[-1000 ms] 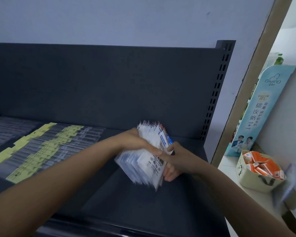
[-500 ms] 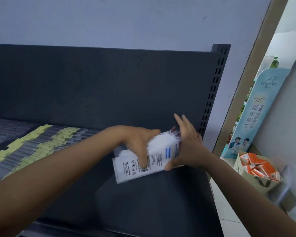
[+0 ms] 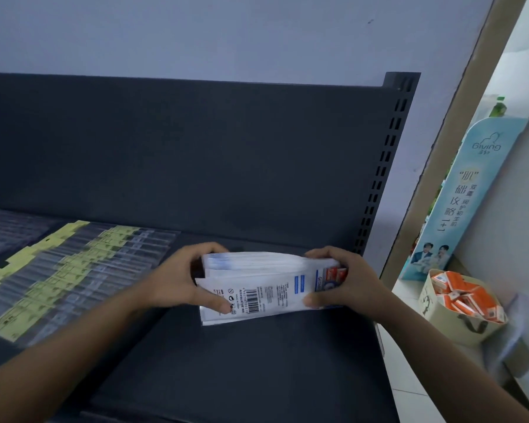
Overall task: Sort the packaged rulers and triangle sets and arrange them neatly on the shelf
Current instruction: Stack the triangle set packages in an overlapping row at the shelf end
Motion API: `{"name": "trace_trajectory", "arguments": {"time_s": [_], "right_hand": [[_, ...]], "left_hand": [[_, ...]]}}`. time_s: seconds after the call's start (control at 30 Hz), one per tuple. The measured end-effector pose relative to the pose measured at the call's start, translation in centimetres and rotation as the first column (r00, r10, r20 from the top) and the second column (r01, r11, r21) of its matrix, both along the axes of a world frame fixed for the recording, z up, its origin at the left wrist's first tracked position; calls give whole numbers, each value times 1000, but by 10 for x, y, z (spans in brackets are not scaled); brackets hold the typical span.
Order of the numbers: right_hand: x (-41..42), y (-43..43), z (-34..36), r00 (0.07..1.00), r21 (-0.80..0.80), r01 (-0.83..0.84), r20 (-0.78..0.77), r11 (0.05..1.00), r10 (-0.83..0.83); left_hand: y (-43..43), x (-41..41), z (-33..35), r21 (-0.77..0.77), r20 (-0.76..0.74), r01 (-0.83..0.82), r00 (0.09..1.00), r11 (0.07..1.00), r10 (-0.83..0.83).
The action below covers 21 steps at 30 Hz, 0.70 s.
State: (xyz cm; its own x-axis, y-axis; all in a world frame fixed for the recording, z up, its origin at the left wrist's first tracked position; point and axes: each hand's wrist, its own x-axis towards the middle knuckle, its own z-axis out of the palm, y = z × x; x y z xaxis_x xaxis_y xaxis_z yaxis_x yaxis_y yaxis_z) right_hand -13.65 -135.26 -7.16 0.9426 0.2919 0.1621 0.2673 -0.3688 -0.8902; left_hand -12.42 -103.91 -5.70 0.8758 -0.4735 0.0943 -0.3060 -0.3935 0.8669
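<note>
A thick stack of white packaged ruler sets [image 3: 266, 285] lies lengthwise between my hands, its lower edge at the dark shelf [image 3: 257, 361]. My left hand [image 3: 184, 279] grips the stack's left end, thumb on the front near the barcode, fingers over the top. My right hand [image 3: 342, 282] grips the right end, by the red and blue label. To the left, rows of clear packaged rulers with yellow header cards [image 3: 64, 276] lie flat on the shelf.
The shelf's dark back panel [image 3: 196, 154] rises behind, with a perforated upright [image 3: 379, 178] at its right end. Beyond the shelf, a pale basket of orange boxes [image 3: 458, 303] and a tall light-blue display card [image 3: 452, 196] stand at the right.
The stack has turned from tilted to level and come down onto the shelf. My right hand went from flat against its end to gripping it; my left shifted to the left end.
</note>
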Motion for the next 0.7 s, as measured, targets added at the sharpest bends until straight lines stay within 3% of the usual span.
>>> {"name": "trace_trajectory", "arguments": {"time_s": [0.07, 0.17, 0.47, 0.7], "right_hand": [[0, 2, -9, 998, 102, -16, -64, 995, 23], [1, 7, -15, 994, 168, 0, -105, 986, 18], [7, 8, 1, 993, 163, 85, 62, 983, -96], [14, 5, -11, 990, 108, -87, -100, 990, 98]], "left_hand": [[-3, -2, -18, -115, -62, -43, 997, 992, 36], [-12, 4, -27, -156, -93, -107, 991, 982, 94], [-25, 21, -11, -168, -43, -46, 998, 985, 39], [-20, 31, -12, -106, -174, 59, 982, 993, -77]]}}
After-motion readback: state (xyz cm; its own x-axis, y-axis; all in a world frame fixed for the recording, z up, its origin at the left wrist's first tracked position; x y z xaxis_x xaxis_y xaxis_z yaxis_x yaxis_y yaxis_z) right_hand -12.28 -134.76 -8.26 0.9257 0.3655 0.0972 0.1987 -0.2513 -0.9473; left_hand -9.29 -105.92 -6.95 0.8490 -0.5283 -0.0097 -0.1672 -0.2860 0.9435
